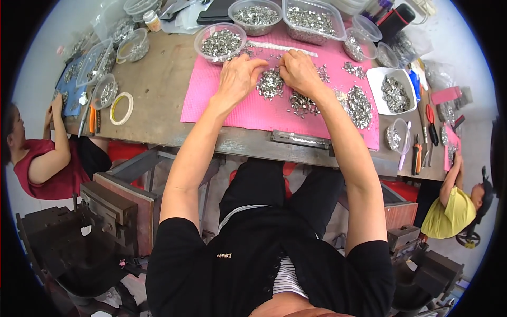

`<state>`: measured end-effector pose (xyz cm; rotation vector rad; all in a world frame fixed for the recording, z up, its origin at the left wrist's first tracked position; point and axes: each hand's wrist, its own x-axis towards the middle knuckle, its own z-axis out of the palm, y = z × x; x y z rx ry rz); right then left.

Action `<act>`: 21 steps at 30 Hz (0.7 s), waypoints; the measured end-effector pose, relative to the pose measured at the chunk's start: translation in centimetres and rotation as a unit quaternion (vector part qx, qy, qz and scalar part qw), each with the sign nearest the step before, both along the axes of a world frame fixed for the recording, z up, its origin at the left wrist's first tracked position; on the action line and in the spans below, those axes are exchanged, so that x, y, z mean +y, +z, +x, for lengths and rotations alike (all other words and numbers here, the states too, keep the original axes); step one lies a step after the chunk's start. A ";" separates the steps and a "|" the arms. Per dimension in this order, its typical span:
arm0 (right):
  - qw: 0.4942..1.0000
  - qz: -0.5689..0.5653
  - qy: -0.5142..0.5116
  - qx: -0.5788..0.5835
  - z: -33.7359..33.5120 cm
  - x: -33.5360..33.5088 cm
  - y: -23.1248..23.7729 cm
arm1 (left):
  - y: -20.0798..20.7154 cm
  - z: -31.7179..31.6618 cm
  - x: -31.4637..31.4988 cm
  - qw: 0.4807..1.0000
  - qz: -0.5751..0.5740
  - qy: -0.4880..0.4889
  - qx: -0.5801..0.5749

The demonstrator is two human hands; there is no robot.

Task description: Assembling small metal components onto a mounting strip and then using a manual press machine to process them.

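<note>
Both my hands work over a pink mat (199, 100) strewn with small shiny metal pieces. My left hand (238, 78) has its thumb and forefinger drawn together beside a heap of metal pieces (270, 84). Across that heap, my right hand (301, 73) is closed, fingertips bent down toward the mat. Anything pinched in either hand is too small to make out. Another pile (304, 104) lies below my right wrist, and a larger pile (359, 107) spreads right of my forearm. Beyond my fingers runs a white strip (285, 49), with loose pieces scattered near it.
A round tub (220, 43) of pieces stands just beyond my left hand; a rectangular tub (312, 22) is farther back. At right are a white tray (392, 91) and pliers (417, 156). A tape roll (122, 109) lies left. One person works at each side.
</note>
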<state>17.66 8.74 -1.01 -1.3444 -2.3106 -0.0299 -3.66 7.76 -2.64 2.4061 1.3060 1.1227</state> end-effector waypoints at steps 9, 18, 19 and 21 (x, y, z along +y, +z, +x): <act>0.986 -0.074 -0.004 0.150 -0.7 -2.4 2.7 | 0.0 0.3 -0.2 0.998 0.013 -0.029 -0.045; 0.984 -0.148 0.079 0.062 0.8 -10.5 3.7 | 0.8 0.5 -8.2 0.995 0.026 -0.092 -0.042; 0.983 -0.152 0.078 0.063 0.9 -11.0 3.4 | 0.6 0.3 -8.7 0.995 0.021 -0.089 -0.033; 0.989 -0.106 0.090 0.059 1.1 -11.7 2.6 | 0.4 -0.2 -9.2 0.997 -0.004 -0.074 -0.029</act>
